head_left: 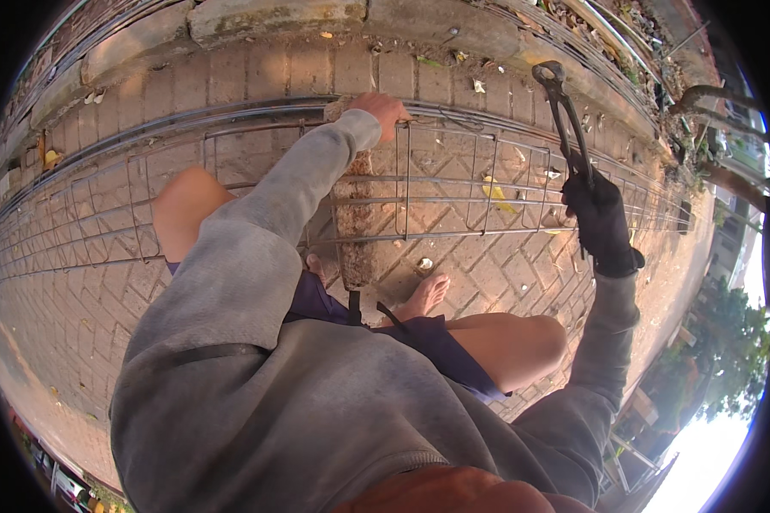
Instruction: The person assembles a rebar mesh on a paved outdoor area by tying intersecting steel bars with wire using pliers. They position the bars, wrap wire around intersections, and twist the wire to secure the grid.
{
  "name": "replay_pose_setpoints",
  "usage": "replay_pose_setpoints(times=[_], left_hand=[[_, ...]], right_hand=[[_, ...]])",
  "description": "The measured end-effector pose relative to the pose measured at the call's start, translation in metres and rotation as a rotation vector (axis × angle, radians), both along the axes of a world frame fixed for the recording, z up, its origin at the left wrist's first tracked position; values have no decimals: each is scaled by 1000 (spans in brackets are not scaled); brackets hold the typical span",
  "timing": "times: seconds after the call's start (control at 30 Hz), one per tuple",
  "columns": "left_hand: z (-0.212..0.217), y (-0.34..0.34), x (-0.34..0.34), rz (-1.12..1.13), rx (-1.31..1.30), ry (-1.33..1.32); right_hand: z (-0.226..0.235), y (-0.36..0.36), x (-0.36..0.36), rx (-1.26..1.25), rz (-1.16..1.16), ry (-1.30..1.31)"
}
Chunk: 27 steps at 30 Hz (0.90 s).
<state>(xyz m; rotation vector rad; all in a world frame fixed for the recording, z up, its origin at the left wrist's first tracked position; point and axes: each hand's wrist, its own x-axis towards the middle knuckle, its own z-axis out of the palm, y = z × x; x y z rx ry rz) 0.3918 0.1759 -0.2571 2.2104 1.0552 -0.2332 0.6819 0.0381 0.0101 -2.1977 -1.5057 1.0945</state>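
A long cage of thin steel bars and square stirrups [436, 232] stretches from left to right in front of me. My left hand [383, 114], bare, is closed around a steel bar [274, 109] on the cage's far side, beside a stirrup corner. Part of its grip is hidden. A thin wire [453, 120] lies just right of these fingers. My right hand [597, 214], in a black glove, grips the handles of metal pincers [560, 103]. They are raised over the cage's right part, jaws pointing away from me.
A rough wooden beam [357, 263] lies crosswise under the cage, between my feet. Brick paving [479, 256] spreads all around. A stone kerb [274, 21] runs along the far side, with debris and branches at the far right. A yellow leaf [498, 195] lies beneath the bars.
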Motion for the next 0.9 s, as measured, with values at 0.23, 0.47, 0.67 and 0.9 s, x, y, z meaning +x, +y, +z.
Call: replay_pose_setpoints(times=[0.23,0.47,0.67,0.9], left_hand=[[2,0,1,11,28,21],[4,-2,2,17,3,83],[-4,-5,4,77,50,63],[-10,-4,4,70,98,73]], right_hand=[[-78,112,15,257,1026,-1187],[-123,150,-9,723,1346,-998],[-126,174,-12,949,1514,-909],[-126,191,-19,987,1557,-807]])
